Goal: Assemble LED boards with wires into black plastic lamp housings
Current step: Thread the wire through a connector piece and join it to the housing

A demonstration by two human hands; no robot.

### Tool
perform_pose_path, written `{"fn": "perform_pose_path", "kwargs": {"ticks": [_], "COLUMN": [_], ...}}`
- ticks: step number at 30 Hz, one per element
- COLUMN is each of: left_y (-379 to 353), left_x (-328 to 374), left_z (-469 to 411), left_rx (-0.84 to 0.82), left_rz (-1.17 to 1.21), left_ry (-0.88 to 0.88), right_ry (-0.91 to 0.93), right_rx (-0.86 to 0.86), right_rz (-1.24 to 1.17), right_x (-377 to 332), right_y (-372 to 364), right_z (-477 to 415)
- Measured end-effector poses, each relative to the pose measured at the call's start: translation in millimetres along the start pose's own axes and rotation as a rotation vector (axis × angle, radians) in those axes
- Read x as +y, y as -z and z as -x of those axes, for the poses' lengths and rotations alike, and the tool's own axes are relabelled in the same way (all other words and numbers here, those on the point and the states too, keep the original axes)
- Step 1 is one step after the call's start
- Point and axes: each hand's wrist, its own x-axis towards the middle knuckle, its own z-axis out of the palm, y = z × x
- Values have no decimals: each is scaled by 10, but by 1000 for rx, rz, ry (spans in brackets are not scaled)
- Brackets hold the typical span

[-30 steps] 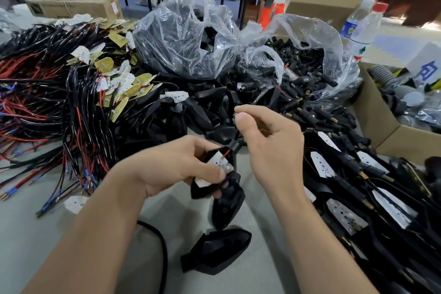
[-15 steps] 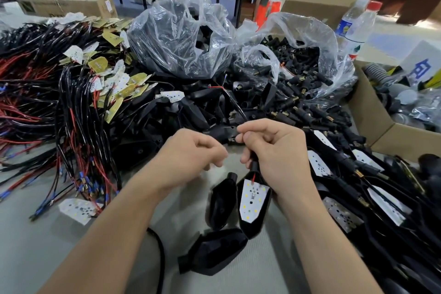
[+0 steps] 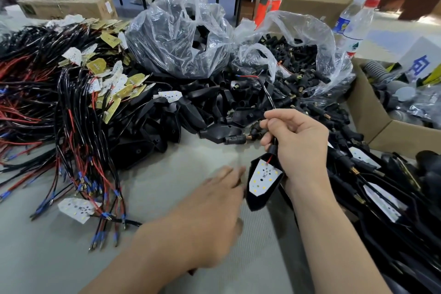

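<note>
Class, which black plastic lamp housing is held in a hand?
The pointed black plastic housing with a white LED board inside, gripped by the right hand; the others lie heaped.

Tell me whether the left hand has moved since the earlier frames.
Yes. The left hand has dropped from beside the pile of housings toward the near edge of the grey mat.

Bare table [image 3: 167, 181] open centrally; wire bundles [image 3: 71, 126] left, housing pile [image 3: 191, 107] behind.
</note>
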Motion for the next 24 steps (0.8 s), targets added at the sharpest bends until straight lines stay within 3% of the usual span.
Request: {"fn": "perform_pose_path", "kwargs": {"ticks": [4,6,8,10,13,15,21,23,24], "left_y": [226,381,410,368,367,390,500,497,480], "left_x": [-303,-493,-554,-529,-426,-445,-666,-677,-658], "left_z": [-304,-415,-466,-512,-581,-592,-484,-453,-445], "left_rx": [205,384,696,888,759,723,988,952,912], "left_rz": [-169,-256,-120,306,1133,1367,1514,1439,1395], "left_ry": [151,203,230,272,402,473,456,458,452], "right_ry": [1,-7,-6,-3,-44,-99,-264,-210,-168], "right_rx": [-38,-77,-139,-218,-403,-561,-1001,-961,-822], "right_rz": [15,14,23,36,127,268,563,610,609], "right_x": [19,35,40,49,98,117,78,52,58], "right_y": [-35,-66,-117,-187,-309,-356,-256,-215,-190], "right_z": [36,63,105,164,282,351,370,314,267]}}
